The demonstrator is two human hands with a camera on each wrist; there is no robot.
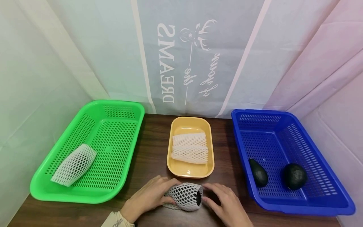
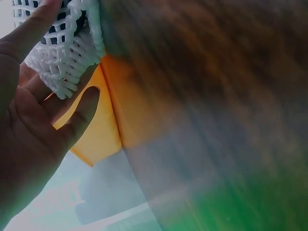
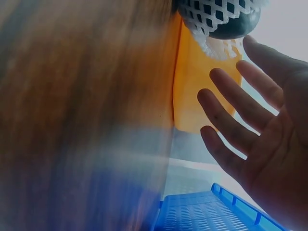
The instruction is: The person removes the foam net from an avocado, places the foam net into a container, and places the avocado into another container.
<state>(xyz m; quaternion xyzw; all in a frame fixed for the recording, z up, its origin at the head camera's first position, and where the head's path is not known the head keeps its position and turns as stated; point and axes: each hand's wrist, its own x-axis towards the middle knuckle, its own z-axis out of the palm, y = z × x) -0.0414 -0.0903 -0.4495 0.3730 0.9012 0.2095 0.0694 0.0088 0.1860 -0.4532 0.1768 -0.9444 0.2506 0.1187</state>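
In the head view my left hand point(image 1: 151, 195) grips a dark avocado point(image 1: 198, 198) in a white foam net sleeve point(image 1: 184, 196), just above the table's front. Its thumb lies over the net and fingers lie behind it, as the left wrist view shows. My right hand point(image 1: 227, 201) is at the sleeve's right end, where the avocado's dark tip shows. In the right wrist view its fingers point(image 3: 236, 108) are spread and fairly straight, with the thumb tip at the avocado's end. Whether it touches, I cannot tell.
A yellow tray point(image 1: 188, 173) with flat foam nets point(image 1: 190, 148) stands behind the hands. The green basket point(image 1: 113, 160) at left holds a netted fruit point(image 1: 75, 165). Two bare avocados, one elongated point(image 1: 258, 173) and one rounder point(image 1: 295, 176), lie in the blue basket point(image 1: 272, 201).
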